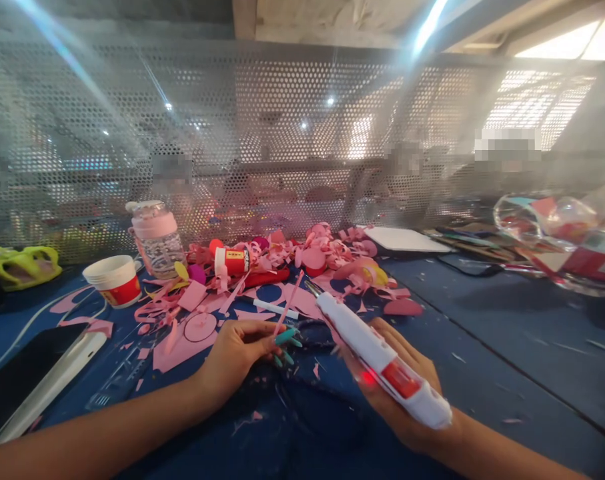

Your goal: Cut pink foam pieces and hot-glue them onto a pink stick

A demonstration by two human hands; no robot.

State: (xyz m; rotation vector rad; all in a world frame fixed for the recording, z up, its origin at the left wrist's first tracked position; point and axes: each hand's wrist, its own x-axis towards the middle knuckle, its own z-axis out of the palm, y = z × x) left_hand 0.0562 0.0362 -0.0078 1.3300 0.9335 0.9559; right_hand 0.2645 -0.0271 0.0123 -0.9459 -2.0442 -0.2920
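Two hands work low over a blue table [482, 320] strewn with pink paper scraps [327, 250]. The left hand [235, 353] pinches one thin pink strip [288, 303] between its fingertips, the strip slanting up and to the right. The right hand [399, 383] is clenched around one white glue gun [377, 350] (a red light glows on its side), whose nozzle points up and left, close beside the strip's upper end; whether they touch I cannot tell.

Open room lies to the right: the table surface there is mostly bare, with only small flecks, up to a clear plastic bag [557, 233] at the far right edge. Ahead and to the left the space is crowded. A perforated metal screen [282, 133] closes the far edge.

Counted on the left side: one paper cup [115, 280], one clear bottle with a pink cap [157, 237], one red-and-white glue tube [232, 261] lying on its side, one white pen [272, 308], one pink sheet with a drawn circle [197, 330], and one dark phone [27, 373] at the near left edge. One white flat board [402, 240] lies beyond the scraps, near the screen.
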